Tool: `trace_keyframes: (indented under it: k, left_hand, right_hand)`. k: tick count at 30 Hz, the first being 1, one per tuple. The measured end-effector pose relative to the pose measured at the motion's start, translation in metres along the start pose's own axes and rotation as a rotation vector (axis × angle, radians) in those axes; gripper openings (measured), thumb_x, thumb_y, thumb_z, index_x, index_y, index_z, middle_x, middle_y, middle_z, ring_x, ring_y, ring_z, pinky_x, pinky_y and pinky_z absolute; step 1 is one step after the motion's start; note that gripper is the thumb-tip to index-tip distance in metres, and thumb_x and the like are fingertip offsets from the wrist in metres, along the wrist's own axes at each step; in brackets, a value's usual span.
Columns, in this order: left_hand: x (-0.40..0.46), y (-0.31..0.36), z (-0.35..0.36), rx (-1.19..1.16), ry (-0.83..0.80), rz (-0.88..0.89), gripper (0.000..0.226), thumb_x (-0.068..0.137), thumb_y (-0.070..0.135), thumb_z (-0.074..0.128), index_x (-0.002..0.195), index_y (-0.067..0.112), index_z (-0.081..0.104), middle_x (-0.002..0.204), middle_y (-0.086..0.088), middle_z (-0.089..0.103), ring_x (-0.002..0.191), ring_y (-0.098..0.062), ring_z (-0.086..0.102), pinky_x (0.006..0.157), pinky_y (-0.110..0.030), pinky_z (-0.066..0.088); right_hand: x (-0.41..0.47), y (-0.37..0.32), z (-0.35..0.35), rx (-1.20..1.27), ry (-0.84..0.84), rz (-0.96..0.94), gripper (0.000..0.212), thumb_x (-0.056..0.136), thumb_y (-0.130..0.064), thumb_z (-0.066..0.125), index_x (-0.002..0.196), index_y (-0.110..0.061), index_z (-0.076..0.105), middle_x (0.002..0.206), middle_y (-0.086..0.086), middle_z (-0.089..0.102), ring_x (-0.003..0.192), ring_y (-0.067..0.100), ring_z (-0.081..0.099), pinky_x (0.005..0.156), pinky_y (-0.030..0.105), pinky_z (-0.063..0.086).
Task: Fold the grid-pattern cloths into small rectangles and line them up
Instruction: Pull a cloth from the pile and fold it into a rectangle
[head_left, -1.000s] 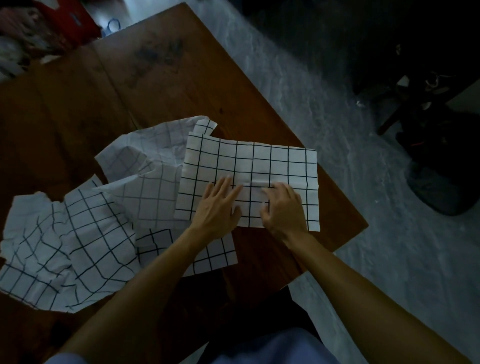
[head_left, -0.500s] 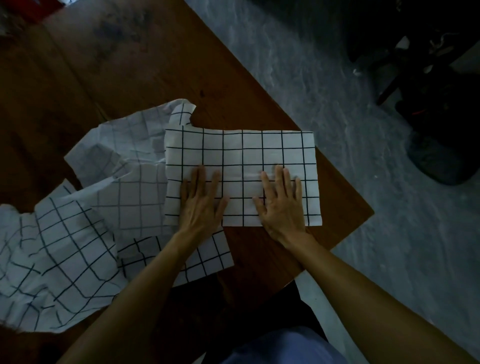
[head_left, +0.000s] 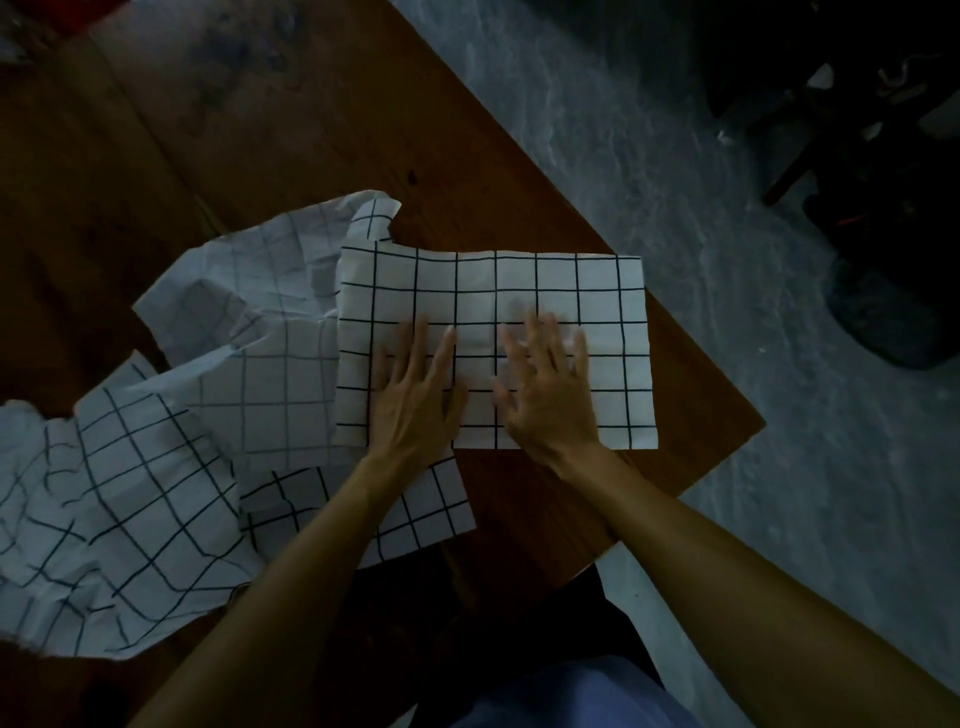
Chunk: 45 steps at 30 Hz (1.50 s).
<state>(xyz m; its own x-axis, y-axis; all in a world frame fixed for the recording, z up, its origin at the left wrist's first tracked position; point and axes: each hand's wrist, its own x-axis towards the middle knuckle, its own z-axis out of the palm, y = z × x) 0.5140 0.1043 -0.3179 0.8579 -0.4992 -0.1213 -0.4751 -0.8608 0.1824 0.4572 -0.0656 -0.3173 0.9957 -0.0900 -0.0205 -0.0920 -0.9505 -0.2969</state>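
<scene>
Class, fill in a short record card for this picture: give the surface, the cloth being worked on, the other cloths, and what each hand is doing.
surface: wooden table
cloth in work: folded grid cloth, flat rectangle near the table's right corner
other cloths: crumpled grid cloths to its left, unfolded, partly under it
left hand: flat on the folded cloth, fingers spread
right hand: flat on the folded cloth, blurred

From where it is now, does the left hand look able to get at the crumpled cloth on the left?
Probably yes. The left hand lies flat on the folded cloth; the crumpled cloth lies uncovered beside that forearm.
</scene>
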Motion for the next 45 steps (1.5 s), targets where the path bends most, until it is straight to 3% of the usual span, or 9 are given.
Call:
trace_keyframes:
  k: [8,12,15,19,24,29,33,39,45]
  left_hand:
    - [0.004,-0.029,0.007,-0.066,0.014,-0.045,0.063,0.098,0.048,0.017,0.152,0.017,0.011,0.159,-0.015,-0.001,0.147,-0.028,-0.004,0.119,-0.046,-0.001]
    - [-0.015,-0.069,-0.006,-0.008,-0.069,-0.162,0.068,0.094,0.06,0.009,0.151,0.026,-0.003,0.159,-0.008,-0.015,0.145,-0.021,-0.017,0.117,-0.038,-0.013]
    - [-0.016,-0.063,-0.015,0.008,-0.061,-0.194,0.069,0.093,0.059,0.011,0.152,0.023,0.001,0.159,-0.009,-0.014,0.145,-0.022,-0.017,0.118,-0.048,-0.007]
    - [-0.004,-0.021,-0.017,0.057,0.069,-0.111,0.063,0.095,0.044,0.02,0.15,0.013,0.018,0.158,-0.016,0.005,0.146,-0.028,-0.003,0.117,-0.05,-0.003]
    - [0.0,0.018,0.01,-0.006,-0.052,0.031,0.07,0.095,0.044,0.029,0.151,0.011,0.002,0.159,-0.014,-0.001,0.147,-0.025,-0.007,0.119,-0.046,-0.002]
    - [-0.008,-0.014,0.008,0.011,-0.067,-0.033,0.072,0.095,0.056,0.011,0.151,0.016,-0.008,0.159,-0.01,-0.014,0.146,-0.023,-0.015,0.118,-0.042,-0.01]
    - [-0.017,-0.038,0.0,-0.045,-0.1,-0.122,0.072,0.094,0.06,0.012,0.15,0.022,-0.014,0.157,-0.002,-0.021,0.143,-0.016,-0.024,0.118,-0.042,-0.011]
    - [-0.01,-0.005,-0.004,-0.081,0.048,-0.083,0.067,0.09,0.048,0.024,0.148,0.014,0.026,0.158,-0.012,0.011,0.146,-0.026,0.002,0.118,-0.048,-0.003]
    - [0.002,0.018,0.012,-0.052,-0.004,-0.005,0.062,0.096,0.044,0.021,0.151,0.014,0.017,0.159,-0.013,0.007,0.147,-0.026,-0.002,0.119,-0.048,0.003]
  right_hand:
    - [-0.001,0.018,0.003,0.029,-0.051,0.077,0.058,0.1,-0.043,0.03,0.152,-0.02,0.018,0.16,0.009,0.007,0.148,0.024,-0.002,0.12,0.042,0.0]
    - [-0.015,0.041,-0.005,-0.006,-0.043,0.172,0.061,0.097,-0.049,0.021,0.152,-0.023,0.016,0.161,0.009,0.003,0.148,0.025,-0.004,0.12,0.044,0.001]
    - [-0.015,0.04,-0.005,-0.053,-0.028,0.196,0.061,0.097,-0.048,0.023,0.152,-0.021,0.018,0.16,0.012,0.005,0.148,0.028,-0.001,0.118,0.05,0.002]
    - [-0.007,0.011,-0.004,-0.035,0.023,0.044,0.055,0.099,-0.035,0.028,0.15,-0.013,0.022,0.159,0.012,0.01,0.147,0.029,0.002,0.118,0.05,-0.002]
    - [0.0,-0.035,0.02,0.05,-0.089,-0.063,0.057,0.099,-0.034,0.021,0.15,-0.008,0.021,0.158,0.013,0.018,0.147,0.028,0.008,0.12,0.045,0.008]
    - [-0.018,0.025,0.0,0.017,-0.05,0.072,0.055,0.1,-0.041,0.03,0.15,-0.021,0.022,0.159,0.009,0.015,0.147,0.025,0.006,0.12,0.044,0.007]
    - [-0.044,0.066,-0.02,-0.042,-0.091,0.197,0.06,0.099,-0.051,0.018,0.152,-0.024,0.013,0.16,0.008,0.003,0.148,0.023,-0.005,0.12,0.044,0.003]
    - [-0.036,0.032,-0.019,-0.113,0.038,0.158,0.059,0.097,-0.035,0.031,0.151,-0.013,0.018,0.159,0.015,0.006,0.147,0.027,-0.006,0.119,0.044,-0.005]
    - [-0.007,-0.032,0.012,0.064,-0.079,-0.018,0.055,0.097,-0.029,0.02,0.15,-0.013,0.021,0.158,0.014,0.016,0.147,0.026,0.005,0.12,0.041,0.002]
